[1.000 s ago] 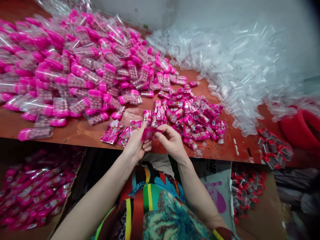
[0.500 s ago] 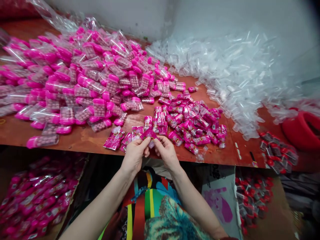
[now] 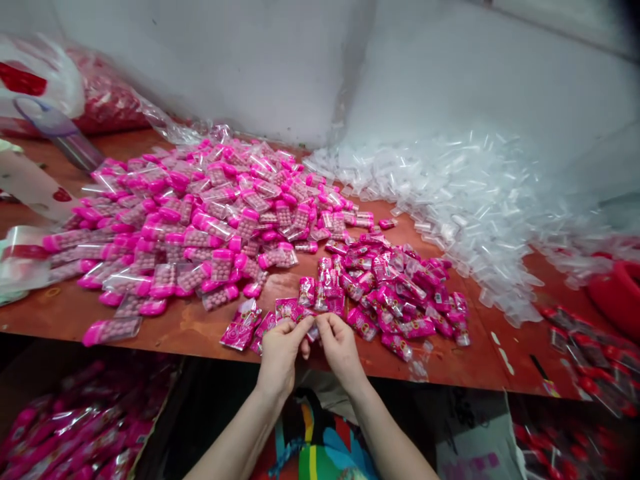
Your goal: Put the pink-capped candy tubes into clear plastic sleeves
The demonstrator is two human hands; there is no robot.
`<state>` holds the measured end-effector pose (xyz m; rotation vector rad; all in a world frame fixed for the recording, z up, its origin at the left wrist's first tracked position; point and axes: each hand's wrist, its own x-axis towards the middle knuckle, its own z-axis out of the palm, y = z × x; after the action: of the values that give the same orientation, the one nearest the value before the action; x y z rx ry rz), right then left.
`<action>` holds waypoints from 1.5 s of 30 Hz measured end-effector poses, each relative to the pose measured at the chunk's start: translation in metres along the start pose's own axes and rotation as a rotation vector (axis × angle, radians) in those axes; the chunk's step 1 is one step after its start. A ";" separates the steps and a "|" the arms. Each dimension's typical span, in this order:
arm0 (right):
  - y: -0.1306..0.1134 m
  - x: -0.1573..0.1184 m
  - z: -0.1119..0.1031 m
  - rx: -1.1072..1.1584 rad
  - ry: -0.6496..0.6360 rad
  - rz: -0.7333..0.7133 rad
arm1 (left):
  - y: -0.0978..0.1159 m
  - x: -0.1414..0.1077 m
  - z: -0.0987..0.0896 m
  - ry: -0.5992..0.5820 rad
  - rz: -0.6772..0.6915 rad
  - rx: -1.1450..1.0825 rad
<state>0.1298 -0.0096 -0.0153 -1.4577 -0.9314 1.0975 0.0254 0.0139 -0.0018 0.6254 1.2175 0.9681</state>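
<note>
My left hand (image 3: 283, 348) and my right hand (image 3: 340, 343) meet near the table's front edge, thumbs and fingertips pinched together. Between them is a small pink printed wrapper (image 3: 313, 332), mostly hidden by the fingers. Just beyond and left of my hands lie flat pink printed wrappers (image 3: 241, 325). A heap of small pink-wrapped packets (image 3: 395, 287) spreads to the right of my fingertips. Farther left is a large pile of clear, pink-capped candy containers (image 3: 220, 233) filled with pale pink balls.
Clear plastic empties (image 3: 450, 193) are heaped at the back right against the wall. Red-capped containers (image 3: 600, 360) and a red rounded object (image 3: 620, 293) are at the right. A box of pink packets (image 3: 90, 427) sits below the table's left edge. A bottle (image 3: 70, 137) stands far left.
The view has tilted up and shifted left, showing more wall and the bottle. My hands stay pinched together; the pink wrapper between them is now more hidden.
</note>
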 end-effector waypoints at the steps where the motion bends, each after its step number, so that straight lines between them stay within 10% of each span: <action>1: 0.000 0.003 0.000 -0.063 0.012 -0.053 | 0.003 0.000 -0.001 -0.031 -0.021 -0.012; 11: -0.030 0.047 -0.015 -0.468 -0.251 -0.390 | 0.033 0.016 -0.018 -0.062 -0.047 -0.114; 14: -0.053 0.091 -0.023 -0.738 -0.147 -0.423 | 0.041 0.022 -0.017 -0.031 -0.061 -0.127; 22: -0.088 0.262 -0.071 -1.303 0.239 -0.045 | 0.041 0.025 -0.009 -0.027 -0.137 -0.101; 27: -0.078 0.307 -0.096 -1.465 0.249 0.122 | 0.038 0.031 -0.010 -0.030 -0.157 -0.101; 39: -0.114 0.271 -0.103 -1.475 0.154 -0.092 | 0.057 0.035 -0.004 -0.011 -0.220 -0.262; 45: -0.107 0.141 -0.065 -0.452 -0.135 -0.206 | 0.064 0.036 0.000 -0.041 -0.229 -0.544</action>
<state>0.2322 0.1231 0.0715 -1.6129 -1.4619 0.8741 0.0095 0.0758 0.0345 0.0734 0.9084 1.0276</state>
